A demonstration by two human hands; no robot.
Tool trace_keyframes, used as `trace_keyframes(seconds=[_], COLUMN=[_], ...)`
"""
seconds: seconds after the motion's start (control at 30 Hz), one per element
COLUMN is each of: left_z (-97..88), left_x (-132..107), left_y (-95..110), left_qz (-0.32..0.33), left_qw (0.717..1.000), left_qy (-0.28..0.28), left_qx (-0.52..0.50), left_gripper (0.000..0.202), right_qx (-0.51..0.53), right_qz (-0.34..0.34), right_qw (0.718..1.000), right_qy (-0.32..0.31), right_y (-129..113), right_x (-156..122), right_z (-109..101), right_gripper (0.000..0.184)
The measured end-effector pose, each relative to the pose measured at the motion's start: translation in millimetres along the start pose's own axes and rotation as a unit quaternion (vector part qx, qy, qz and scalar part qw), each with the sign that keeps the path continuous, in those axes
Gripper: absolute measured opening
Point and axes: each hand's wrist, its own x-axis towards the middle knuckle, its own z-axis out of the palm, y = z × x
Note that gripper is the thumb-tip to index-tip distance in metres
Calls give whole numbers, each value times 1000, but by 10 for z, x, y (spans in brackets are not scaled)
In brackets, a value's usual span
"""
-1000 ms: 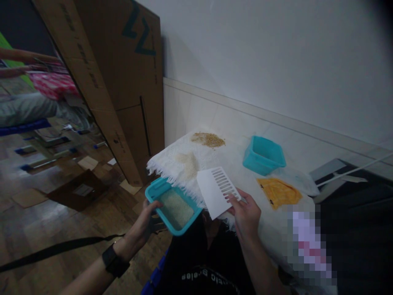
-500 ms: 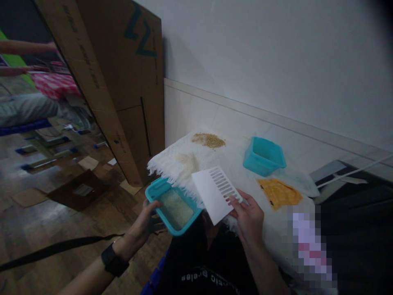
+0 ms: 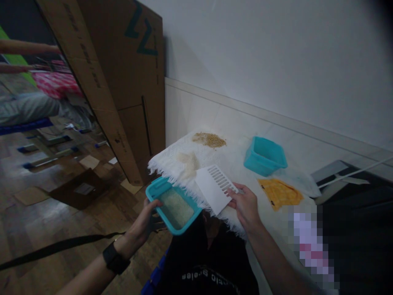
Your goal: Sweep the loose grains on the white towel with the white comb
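Note:
My left hand [image 3: 146, 219] grips the near-left rim of a teal plastic container [image 3: 196, 215], thumb over the edge. Pale grains like rice [image 3: 178, 207] lie inside it, and it is held just below the fringed edge of the white cloth [image 3: 229, 157]. In my right hand [image 3: 245, 204] is a flat white card with a row of slots [image 3: 211, 190], pinched at its slotted right end. The card's far side is close to a small pile of pale grains [image 3: 188, 164] on the cloth. Farther back lies a heap of tan beans or grains [image 3: 210, 139].
A second teal container [image 3: 264, 157] stands at the right on the cloth, beside a folded yellow cloth [image 3: 281, 193]. A tall cardboard box [image 3: 129, 82] rises at the left. Another person's arm [image 3: 29, 47] shows at the far left. A dark strap [image 3: 61, 250] crosses the lower left.
My right hand has moved the slotted card slightly up and away from me, toward the pale pile, and lowered its tilt a little. The left hand and container stay almost still.

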Motion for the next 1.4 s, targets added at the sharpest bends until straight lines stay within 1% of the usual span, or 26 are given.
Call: trace_keyframes(seconds=[0.13, 0.2, 0.27, 0.3, 0.37, 0.47, 0.57, 0.67, 0.77, 0.87, 0.93, 1.03, 1.13, 1.2, 1.3, 1.4], left_z=[-17, -35, -50, -55, -60, -57, -58, -69, -85, -103, -113, -125, -128, -128, -129, -131], left_x=[22, 42, 62, 71, 83, 85, 82, 89, 107, 122, 128, 136, 149, 157, 160, 154], left_y=[-17, -33, -50, -56, -63, -59, -47, -40, -49, -75, -94, -112, -121, -126, -132, -132], left_qz=[1, 4, 5, 5, 4, 5, 10, 13, 11, 10, 13, 13, 15, 17, 19, 22], left_qw=[1000, 1000, 1000, 1000, 1000, 1000, 1000, 1000, 1000, 1000, 1000, 1000, 1000, 1000, 1000, 1000], left_qy=[-5, -11, -14, -14, -12, -10, -5, 2, 4, 0, -6, -14, -10, -6, -10, -11], left_qx=[1, 2, 3, 2, 1, -1, -1, 1, 2, -1, -4, -6, -2, 0, 1, 0], left_gripper=[65, 62, 59, 58, 56, 57, 63, 67, 68, 64, 60, 58, 55, 56, 58, 61], right_qx=[-34, -57, -70, -71, -62, -46, -76, -146, -206, -266, -316, -363, -357, -344, -339, -340], right_qz=[19, 27, 25, 16, -14, -59, -89, -151, -247, -347, -417, -528, -626, -663, -681, -690], right_qw=[997, 992, 988, 988, 992, 994, 987, 965, 930, 882, 836, 749, 663, 626, 596, 577], right_qy=[-67, -109, -135, -136, -114, -81, -113, -159, -179, -175, -165, -168, -200, -224, -259, -275], right_y=[-3, -8, -34, -56, -115, -214, -312, -400, -453, -450, -419, -340, -243, -188, -150, -154], right_x=[-53, -88, -103, -96, -47, 96, 263, 366, 339, 207, 107, -8, -83, -132, -236, -365], right_z=[14, -14, -52, -68, -85, -47, 73, 246, 398, 445, 414, 330, 262, 228, 177, 124], right_gripper=[65, 67, 69, 70, 71, 72, 73, 68, 56, 39, 32, 31, 41, 56, 80, 91])
